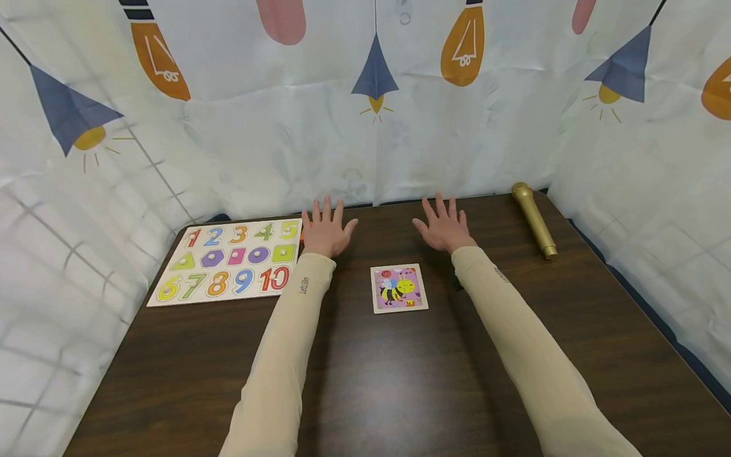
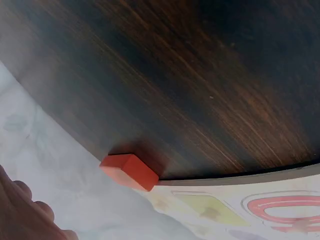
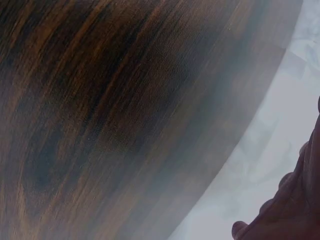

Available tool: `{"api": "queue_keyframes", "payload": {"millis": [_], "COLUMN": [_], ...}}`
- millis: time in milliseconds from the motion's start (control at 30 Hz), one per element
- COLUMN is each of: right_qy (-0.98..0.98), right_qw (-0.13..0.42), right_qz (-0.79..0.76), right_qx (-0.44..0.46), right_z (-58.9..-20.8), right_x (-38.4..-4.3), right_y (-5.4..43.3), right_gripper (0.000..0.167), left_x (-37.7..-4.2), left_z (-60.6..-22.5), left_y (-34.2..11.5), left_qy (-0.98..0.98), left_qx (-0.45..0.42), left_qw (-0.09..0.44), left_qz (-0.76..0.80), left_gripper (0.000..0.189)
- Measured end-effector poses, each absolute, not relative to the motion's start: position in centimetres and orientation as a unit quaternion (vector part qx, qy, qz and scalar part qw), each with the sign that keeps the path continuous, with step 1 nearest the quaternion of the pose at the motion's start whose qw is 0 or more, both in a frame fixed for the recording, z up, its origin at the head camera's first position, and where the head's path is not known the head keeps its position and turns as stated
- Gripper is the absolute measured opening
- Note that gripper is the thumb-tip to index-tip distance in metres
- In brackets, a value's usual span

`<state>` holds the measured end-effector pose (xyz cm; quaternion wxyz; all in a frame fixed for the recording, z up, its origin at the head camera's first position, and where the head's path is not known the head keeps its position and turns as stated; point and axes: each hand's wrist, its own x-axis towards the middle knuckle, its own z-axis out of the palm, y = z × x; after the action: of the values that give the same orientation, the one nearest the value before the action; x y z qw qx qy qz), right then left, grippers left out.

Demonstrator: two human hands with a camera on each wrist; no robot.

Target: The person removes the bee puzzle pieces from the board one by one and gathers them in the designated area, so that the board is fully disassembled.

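Both hands reach out over the far part of the dark table, fingers straight and spread, palms down, holding nothing. The left hand (image 1: 327,233) is beside the upper right corner of a white number puzzle board (image 1: 223,304). Partly hidden behind that hand is an orange-red block (image 2: 131,171), which stands against the board's corner in the left wrist view. My right hand (image 1: 445,230) is to the right, with bare wood under it. Between the forearms lies a small square bee picture puzzle (image 1: 400,289), its tile pink with a yellow and black bee.
A gold microphone (image 1: 534,221) lies at the table's far right corner. White curtains (image 1: 320,146) printed with lamps and bulbs hang behind and along both sides of the wooden table (image 1: 388,393). The number board bears knobbed shapes and digits.
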<state>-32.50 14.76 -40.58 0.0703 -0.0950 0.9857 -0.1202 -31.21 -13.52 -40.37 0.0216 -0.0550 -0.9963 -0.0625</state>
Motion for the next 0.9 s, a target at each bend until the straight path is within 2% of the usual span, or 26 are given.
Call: {"api": "queue_keyframes", "payload": {"millis": [200,367,533,767,900], "right_qy": [0.982,0.961,0.941,0.92,0.913], "right_qw": [0.064,0.068,0.103,0.137,0.141], "right_qz": [-0.121,-0.19,-0.249,-0.302,-0.318], "right_qx": [-0.134,-0.187,-0.206,-0.209,-0.214], "right_z": [-40.1,-40.0,-41.0,-41.6,-41.9], "right_x": [-31.8,-29.5,-26.9,-24.4,-23.5], "right_y": [14.3,13.7,14.0,14.0,13.7], "right_gripper": [0.068,0.052,0.041,0.03,0.026], "left_x": [-30.9,-29.0,-26.3,-23.6,-23.2], "left_z": [-40.4,-40.7,-41.2,-41.7,-42.0], "left_y": [-12.5,-11.2,-9.9,-8.7,-8.8], "left_qy": [-0.987,-0.965,-0.942,-0.929,-0.932], "left_qx": [-0.11,-0.15,-0.178,-0.168,-0.166], "left_qw": [-0.007,-0.039,-0.061,-0.101,-0.091], "left_qz": [-0.116,-0.212,-0.278,-0.314,-0.31], "left_gripper": [0.061,0.047,0.037,0.027,0.025]}}
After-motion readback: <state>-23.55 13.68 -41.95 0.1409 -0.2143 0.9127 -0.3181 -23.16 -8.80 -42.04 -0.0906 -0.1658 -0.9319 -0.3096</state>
